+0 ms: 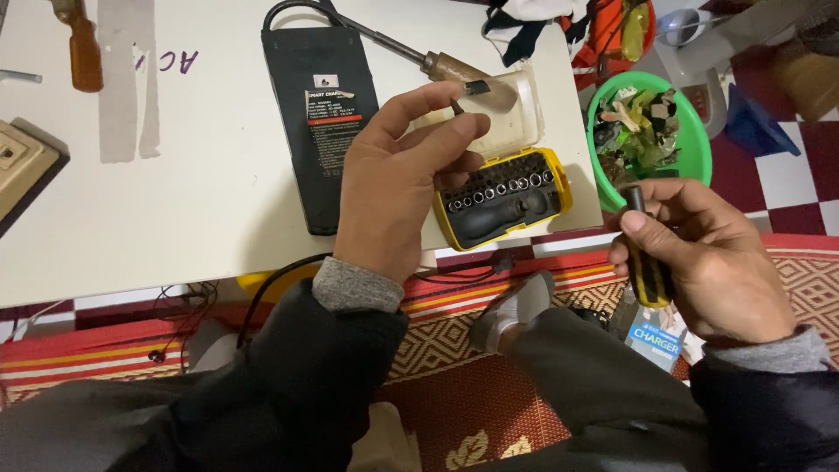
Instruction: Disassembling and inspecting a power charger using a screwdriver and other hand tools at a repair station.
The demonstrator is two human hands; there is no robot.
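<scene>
- The left hand (398, 179) covers the near-left part of the yellow bit case (505, 197).
- The small bit (456, 107) pinched in its fingertips is too small to tell apart.
- The right hand (708, 262) hides most of the screwdriver handle (645, 262).
- The wooden-handled tool (83, 48) at far left is cut off by the top edge.

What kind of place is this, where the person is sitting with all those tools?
Probably a home repair corner, not a shop. A white low table holds a yellow case of screwdriver bits and a wooden-handled soldering iron, and a red patterned woven mat covers the checkered tile floor.
</scene>
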